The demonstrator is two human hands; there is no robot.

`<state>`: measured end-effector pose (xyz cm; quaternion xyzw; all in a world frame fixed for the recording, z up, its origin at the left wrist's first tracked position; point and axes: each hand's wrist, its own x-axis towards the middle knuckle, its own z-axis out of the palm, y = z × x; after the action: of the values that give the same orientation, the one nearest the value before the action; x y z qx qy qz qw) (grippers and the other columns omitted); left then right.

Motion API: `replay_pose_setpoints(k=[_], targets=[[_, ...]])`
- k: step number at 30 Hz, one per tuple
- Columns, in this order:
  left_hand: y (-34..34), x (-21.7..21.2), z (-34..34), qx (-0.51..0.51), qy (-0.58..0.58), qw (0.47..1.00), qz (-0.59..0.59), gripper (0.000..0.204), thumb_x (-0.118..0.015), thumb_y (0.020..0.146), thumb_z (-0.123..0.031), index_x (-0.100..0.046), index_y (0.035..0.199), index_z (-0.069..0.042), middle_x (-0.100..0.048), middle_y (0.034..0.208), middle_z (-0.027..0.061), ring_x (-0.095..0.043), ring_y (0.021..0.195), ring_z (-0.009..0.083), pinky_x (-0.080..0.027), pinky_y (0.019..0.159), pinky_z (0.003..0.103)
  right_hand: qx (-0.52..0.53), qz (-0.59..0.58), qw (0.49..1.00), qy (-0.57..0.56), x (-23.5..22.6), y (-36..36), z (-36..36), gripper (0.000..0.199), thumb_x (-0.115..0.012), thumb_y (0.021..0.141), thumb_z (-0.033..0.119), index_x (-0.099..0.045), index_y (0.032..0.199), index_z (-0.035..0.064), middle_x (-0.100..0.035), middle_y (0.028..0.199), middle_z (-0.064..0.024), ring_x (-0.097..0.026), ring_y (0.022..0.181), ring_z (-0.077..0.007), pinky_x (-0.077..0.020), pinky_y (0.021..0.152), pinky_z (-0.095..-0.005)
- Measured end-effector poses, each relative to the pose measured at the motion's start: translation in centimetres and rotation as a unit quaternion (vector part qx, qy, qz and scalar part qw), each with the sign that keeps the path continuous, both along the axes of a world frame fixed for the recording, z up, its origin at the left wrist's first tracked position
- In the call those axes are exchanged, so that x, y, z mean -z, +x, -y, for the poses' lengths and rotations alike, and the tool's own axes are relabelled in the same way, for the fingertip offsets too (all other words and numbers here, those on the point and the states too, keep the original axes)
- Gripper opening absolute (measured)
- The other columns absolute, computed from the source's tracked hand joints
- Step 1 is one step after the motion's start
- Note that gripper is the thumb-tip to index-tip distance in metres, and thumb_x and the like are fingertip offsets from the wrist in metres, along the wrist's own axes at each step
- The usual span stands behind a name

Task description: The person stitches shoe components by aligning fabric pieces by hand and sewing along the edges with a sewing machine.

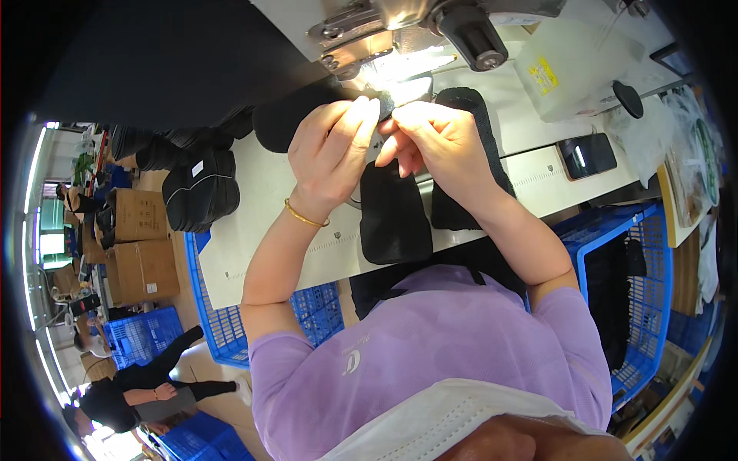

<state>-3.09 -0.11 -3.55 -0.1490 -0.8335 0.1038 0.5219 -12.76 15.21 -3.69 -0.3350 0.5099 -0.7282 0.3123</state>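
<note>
Under the bright lamp of a sewing machine (361, 50), both my hands meet close to the needle area. My left hand (330, 154) is closed, thumb and fingertips pinching the edge of a small black fabric piece (387, 104). From the other side my right hand (450, 146) pinches the same piece, its lower fingers curled. Glare and fingers hide most of that edge. Below my hands lies a black padded fabric piece (396, 219) on the white table (307, 253). Another long black piece (488, 138) stretches beneath my right hand and wrist.
A bundle of black pieces (201, 188) sits at the table's left end. On the right lies a dark phone (586, 156). Blue crates (665, 307) stand beside and below the table. Cardboard boxes (146, 269) and another person (115, 399) are at the far left.
</note>
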Motion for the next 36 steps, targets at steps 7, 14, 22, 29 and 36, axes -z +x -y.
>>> replay_pose_setpoints(k=[7,14,22,29,36], targets=[[-0.9,-0.1,0.6,-0.004,0.014,1.000,-0.011,0.033,-0.066,0.058,-0.003,-0.070,0.090,0.004,-0.066,0.095,0.0098,-0.065,0.089,0.0259,-0.055,0.072,0.036,0.000,0.006,1.000,0.019,0.3,0.0,-0.7,0.021,-0.055,0.096,0.014,-0.069,0.090,-0.0007,-0.072,0.073,-0.0095,-0.056,0.052,-0.0049,-0.0454,0.050,-0.0209],[-1.3,-0.2,0.5,-0.020,0.021,1.000,-0.008,0.032,-0.065,0.058,-0.003,-0.070,0.089,0.004,-0.065,0.093,0.0085,-0.065,0.088,0.0257,-0.054,0.070,0.035,0.003,-0.016,1.000,0.026,0.7,-0.4,-0.9,0.022,-0.055,0.096,0.014,-0.070,0.092,-0.0014,-0.072,0.074,-0.0089,-0.057,0.055,-0.0053,-0.0480,0.053,-0.0223],[-1.2,-0.8,-0.6,-0.051,0.009,0.999,0.008,0.029,-0.065,0.057,-0.003,-0.067,0.085,0.004,-0.063,0.089,0.0085,-0.062,0.079,0.0231,-0.052,0.065,0.033,-0.002,-0.023,0.999,0.038,1.1,-0.3,-1.0,0.022,-0.054,0.097,0.014,-0.069,0.092,-0.0013,-0.072,0.074,-0.0080,-0.058,0.054,-0.0056,-0.0469,0.052,-0.0217],[-0.7,-0.6,-0.4,-0.074,0.018,0.996,0.042,0.032,-0.066,0.060,-0.003,-0.066,0.091,0.003,-0.063,0.094,0.0087,-0.062,0.087,0.0241,-0.053,0.072,0.034,-0.010,-0.024,0.997,0.070,1.1,0.0,-1.6,0.022,-0.054,0.097,0.014,-0.068,0.092,-0.0011,-0.071,0.073,-0.0072,-0.058,0.054,-0.0059,-0.0458,0.052,-0.0213],[2.4,-3.0,3.9,-0.044,0.016,0.976,0.215,0.055,-0.065,0.073,-0.002,-0.058,0.128,-0.002,-0.063,0.125,0.0125,-0.062,0.105,0.0270,-0.052,0.087,0.039,-0.087,-0.031,0.989,0.118,2.0,-0.5,-4.0,0.020,-0.058,0.096,0.016,-0.068,0.095,-0.0007,-0.072,0.076,-0.0059,-0.060,0.060,-0.0061,-0.0470,0.055,-0.0212]])
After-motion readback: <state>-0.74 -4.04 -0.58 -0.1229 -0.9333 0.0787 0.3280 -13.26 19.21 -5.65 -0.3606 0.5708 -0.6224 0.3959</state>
